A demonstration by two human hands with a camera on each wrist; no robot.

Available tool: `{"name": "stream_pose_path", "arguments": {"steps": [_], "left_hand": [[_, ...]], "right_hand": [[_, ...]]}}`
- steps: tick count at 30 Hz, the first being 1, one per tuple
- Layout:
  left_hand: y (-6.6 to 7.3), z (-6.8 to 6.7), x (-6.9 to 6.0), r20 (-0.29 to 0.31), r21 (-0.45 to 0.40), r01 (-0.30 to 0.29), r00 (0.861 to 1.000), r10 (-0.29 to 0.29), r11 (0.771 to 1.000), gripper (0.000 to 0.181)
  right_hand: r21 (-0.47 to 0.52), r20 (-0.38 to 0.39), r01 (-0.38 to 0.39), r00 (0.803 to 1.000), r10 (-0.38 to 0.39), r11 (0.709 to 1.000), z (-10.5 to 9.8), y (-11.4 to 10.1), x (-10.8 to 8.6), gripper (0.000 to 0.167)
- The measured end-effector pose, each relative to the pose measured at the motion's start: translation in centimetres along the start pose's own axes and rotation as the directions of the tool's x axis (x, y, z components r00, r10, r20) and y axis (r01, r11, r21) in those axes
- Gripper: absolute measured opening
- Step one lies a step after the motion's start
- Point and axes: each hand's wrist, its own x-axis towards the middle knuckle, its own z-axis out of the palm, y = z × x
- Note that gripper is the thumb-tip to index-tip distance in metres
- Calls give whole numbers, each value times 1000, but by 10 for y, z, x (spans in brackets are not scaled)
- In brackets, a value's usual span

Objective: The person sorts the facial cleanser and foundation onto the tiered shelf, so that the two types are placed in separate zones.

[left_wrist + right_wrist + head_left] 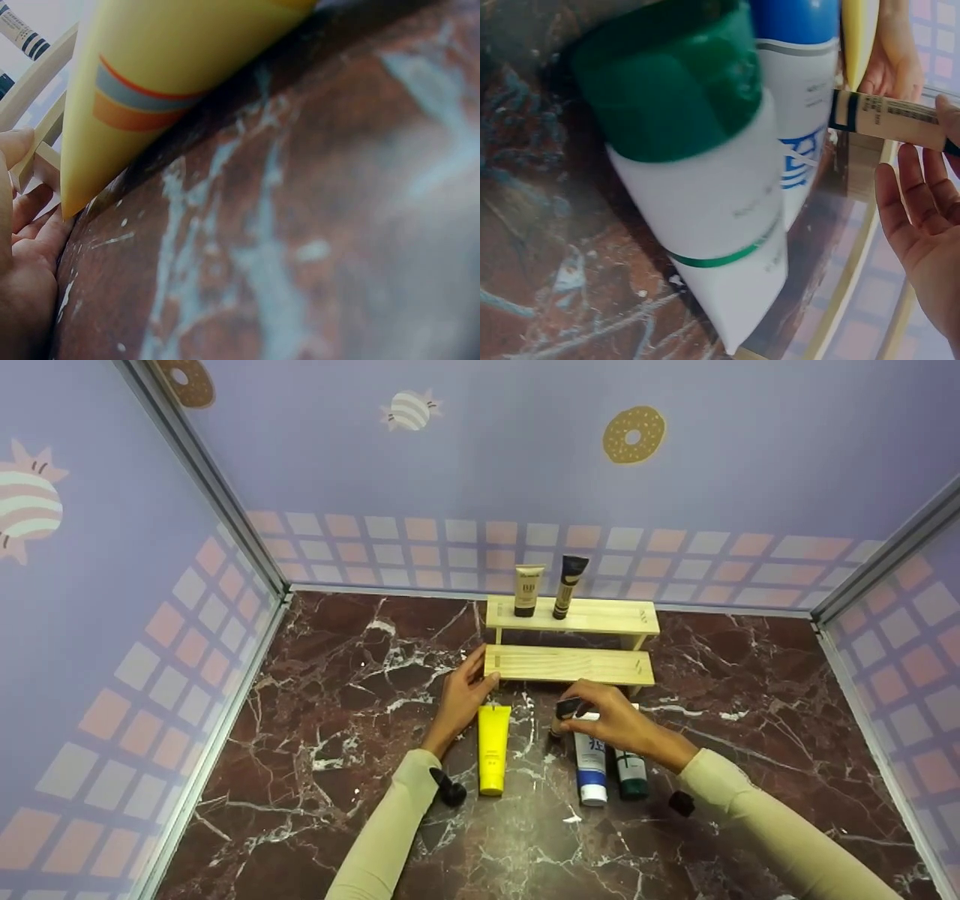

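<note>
Between thumb and fingers, the right hand pinches the dark end of a small beige and black tube, in front of the wooden two-tier rack. In the right wrist view the beige tube spans from that hand toward the blue and white tube. The left hand touches the left end of the rack's lower shelf, thumb at its front edge. A yellow tube lies beside it. On the upper shelf stand a beige BB tube and a black and gold tube.
The blue and white tube and a green-capped white tube lie side by side under the right hand and wrist. Patterned walls enclose the dark red marbled table at the back and sides.
</note>
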Motion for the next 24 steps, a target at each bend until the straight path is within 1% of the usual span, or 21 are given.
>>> {"name": "stream_pose_path", "arguments": {"steps": [3, 6, 10, 13, 15, 17, 20, 24], "left_hand": [[0, 0, 0, -2, 1, 8, 1000, -8, 1000, 70], [1, 0, 0, -5, 2, 17, 1000, -17, 1000, 70], [1, 0, 0, -3, -8, 26, 1000, -26, 1000, 70], [0, 0, 0, -3, -9, 24, 1000, -24, 1000, 70], [0, -1, 0, -6, -9, 18, 1000, -18, 1000, 69], [0, -1, -1, -5, -8, 13, 1000, -13, 1000, 69], [1, -1, -1, 0, -6, 6, 1000, -6, 1000, 69], [1, -1, 0, 1, -1, 5, 1000, -5, 1000, 69]], "right_hand": [[20, -3, -8, 1000, 8, 1000, 1, 2, -1, 29], [30, -18, -17, 1000, 18, 999, -2, 1, -1, 29], [65, -56, -35, 998, 39, 997, -12, -2, 1, 27], [130, -83, -46, 995, 57, 990, -21, -4, 4, 25], [149, -106, -50, 992, 66, 988, -26, -4, 6, 25], [152, -128, -60, 989, 79, 987, -31, -5, 7, 25], [115, -172, -64, 982, 84, 991, -38, -7, 8, 26], [94, -212, -63, 974, 82, 994, -48, -7, 10, 26]]}}
